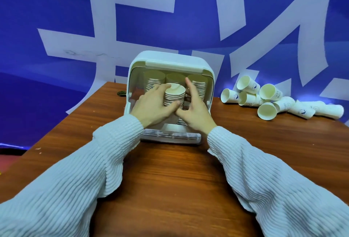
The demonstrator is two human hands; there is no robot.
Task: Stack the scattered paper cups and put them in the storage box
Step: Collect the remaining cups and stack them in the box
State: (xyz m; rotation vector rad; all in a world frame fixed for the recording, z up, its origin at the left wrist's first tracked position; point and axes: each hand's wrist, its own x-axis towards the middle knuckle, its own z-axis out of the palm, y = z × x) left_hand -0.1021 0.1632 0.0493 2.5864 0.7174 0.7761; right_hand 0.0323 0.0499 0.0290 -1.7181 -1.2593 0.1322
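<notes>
1. A stack of paper cups (pixel 174 94) is held upright at the open front of the white storage box (pixel 168 61), its long axis vertical, in front of three stacks already inside.
2. It is gripped by the left hand (pixel 153 104), fingers curled round it; the right hand (pixel 194 108) is spread beside it, fingers straight.
3. Loose cups (pixel 272 101) are scattered on the surface (pixel 170 170) right of the box.
4. Blue cup logos cannot be read; large white characters on the backdrop (pixel 56 19) are cropped.
</notes>
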